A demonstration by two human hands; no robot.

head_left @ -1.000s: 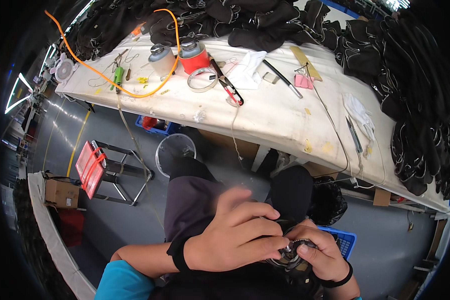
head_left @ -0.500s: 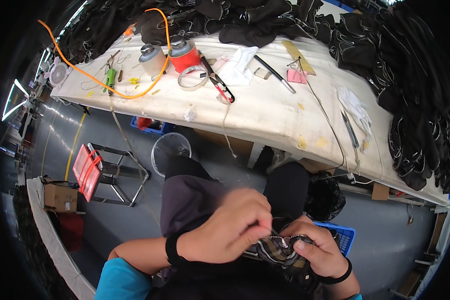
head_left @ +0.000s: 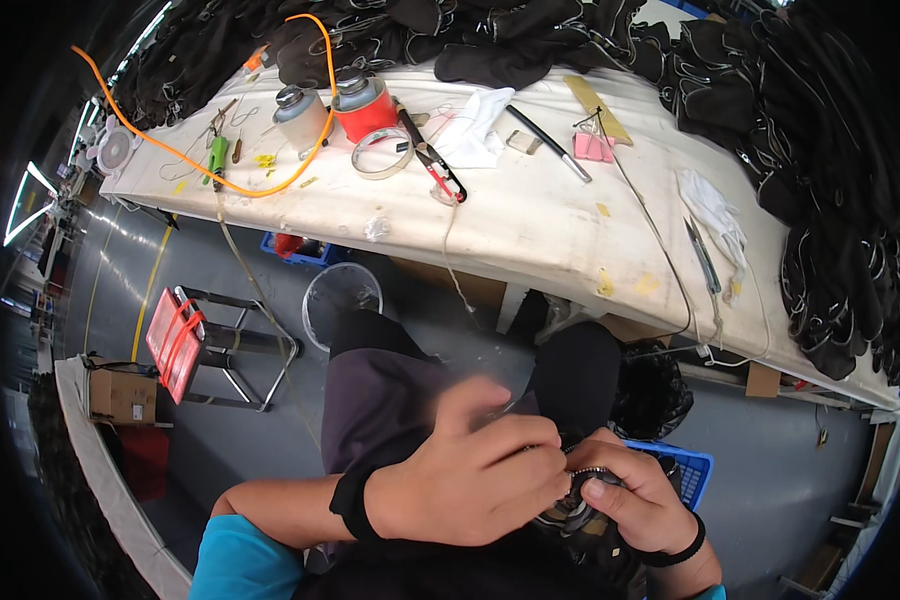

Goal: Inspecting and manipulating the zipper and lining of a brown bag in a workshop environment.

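As before, left hand [head_left: 470, 480] and right hand [head_left: 635, 505] grip dark piece [head_left: 580, 500], table [head_left: 530, 220] nearer.

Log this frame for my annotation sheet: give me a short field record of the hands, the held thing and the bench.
left hand: over lap, fingers curled, pinching at the held piece
right hand: gripping the small dark metal-edged piece, thumb on top
bench: long white worktable
on bench: red round tin, grey round tin, clear tape roll, orange cable, black fabric pieces
floor: red stool
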